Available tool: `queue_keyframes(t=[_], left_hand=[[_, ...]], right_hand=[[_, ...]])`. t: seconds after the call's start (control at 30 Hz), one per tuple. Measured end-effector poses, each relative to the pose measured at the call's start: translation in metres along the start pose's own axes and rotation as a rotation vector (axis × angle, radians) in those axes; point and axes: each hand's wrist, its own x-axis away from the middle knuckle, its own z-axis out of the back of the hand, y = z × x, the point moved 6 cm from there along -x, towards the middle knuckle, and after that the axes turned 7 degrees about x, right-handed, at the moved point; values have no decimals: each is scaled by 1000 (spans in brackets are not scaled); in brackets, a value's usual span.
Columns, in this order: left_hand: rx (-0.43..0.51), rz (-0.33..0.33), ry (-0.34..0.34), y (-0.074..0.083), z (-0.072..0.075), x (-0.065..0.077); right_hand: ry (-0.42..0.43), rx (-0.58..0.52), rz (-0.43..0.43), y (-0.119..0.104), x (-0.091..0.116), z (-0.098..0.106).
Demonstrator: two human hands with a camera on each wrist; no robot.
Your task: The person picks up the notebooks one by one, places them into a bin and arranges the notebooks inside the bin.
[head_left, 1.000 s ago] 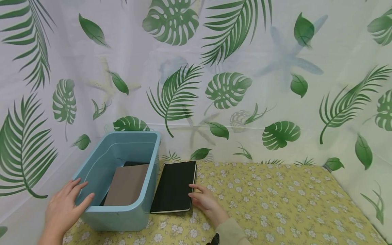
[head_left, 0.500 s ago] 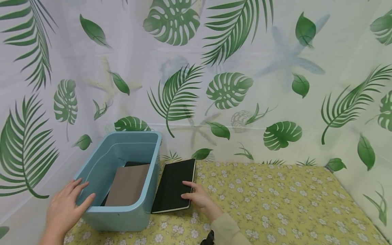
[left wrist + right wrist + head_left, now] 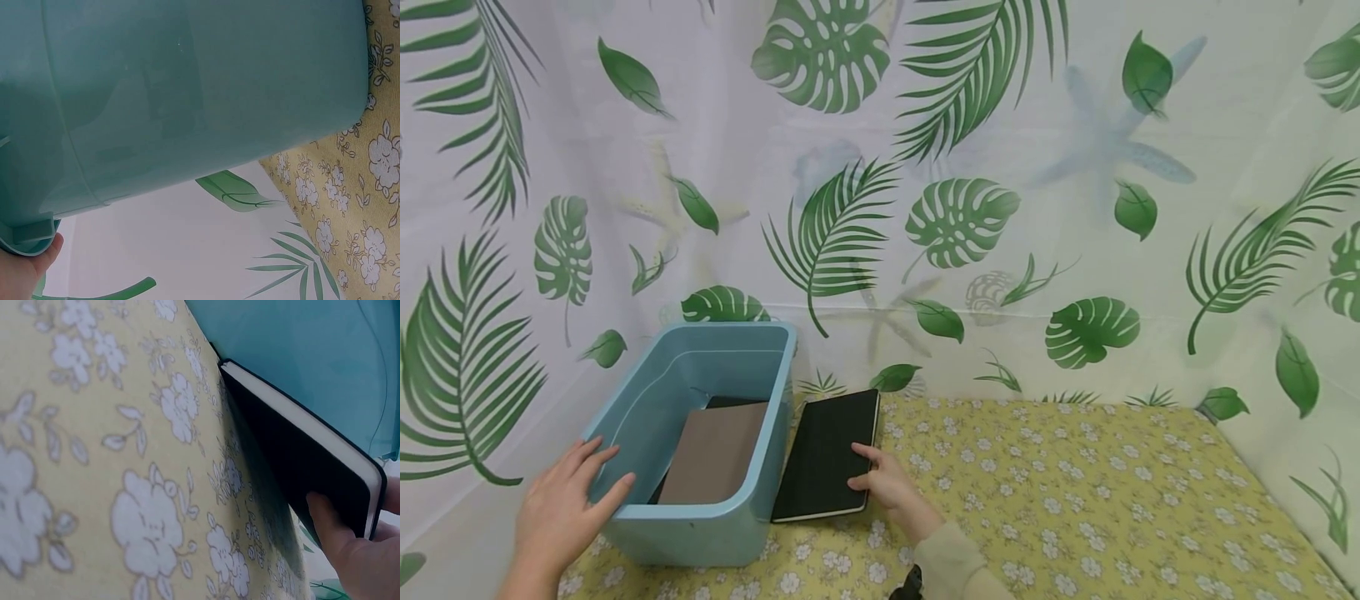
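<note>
A black hardcover notebook (image 3: 827,450) with pale page edges lies beside a blue plastic bin (image 3: 771,433). My right hand (image 3: 883,487) pinches the notebook's right edge, one digit on the underside and fingers over the top cover. In the right wrist view, the notebook (image 3: 294,444) slants up off the cloth, its far edge low against the bin's wall. My left hand (image 3: 561,508) rests spread over the bin's near left corner. Its fingertip (image 3: 53,250) shows outside the rim in the left wrist view. Inside the bin, a brown-grey flat book (image 3: 711,454) lies on dark items.
A yellow flowered cloth (image 3: 1037,492) covers the table, reaching right of the notebook. White curtains (image 3: 970,108) printed with green leaves hang behind and at both sides. The bin's right wall rises directly next to the notebook.
My right hand has moved left, further over the notebook's edge, and that edge now sits tilted up. In the last half second hardly anything moved. The left hand stays on the bin.
</note>
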Motion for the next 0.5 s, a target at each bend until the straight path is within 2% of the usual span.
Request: queue_keyframes(t=[0.27, 0.5], left_hand=[[4, -11, 21, 1, 0, -1], [5, -4, 12, 0, 0, -1]], right_hand=[[83, 9, -33, 4, -1, 3], [97, -29, 7, 3, -1, 4]])
